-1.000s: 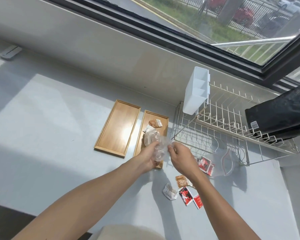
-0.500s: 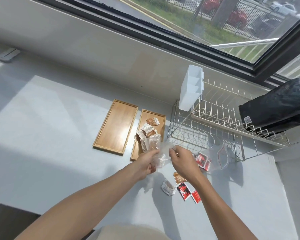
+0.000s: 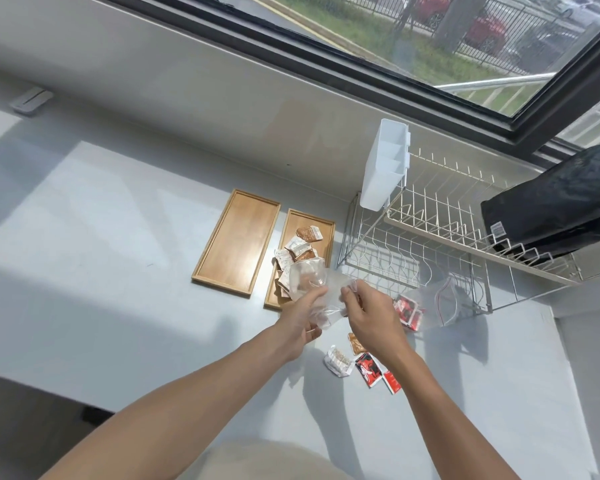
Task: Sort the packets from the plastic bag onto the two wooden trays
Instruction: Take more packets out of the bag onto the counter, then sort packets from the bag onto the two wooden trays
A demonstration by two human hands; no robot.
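More brown packets (image 3: 293, 258) have spilled onto the right tray (image 3: 328, 227) since a second ago. Left hand (image 3: 300, 318) and right hand (image 3: 371, 315) pinch the bag (image 3: 312, 284) above its near end; the left tray (image 3: 238, 242) lies beside it.

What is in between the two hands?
In the head view, a crumpled clear plastic bag stretches between the left hand and the right hand. Both hands pinch it above the near end of the right wooden tray.

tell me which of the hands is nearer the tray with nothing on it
Left. The left hand grips the plastic bag just right of the bare tray; the right hand grips the bag farther right, beyond the other tray.
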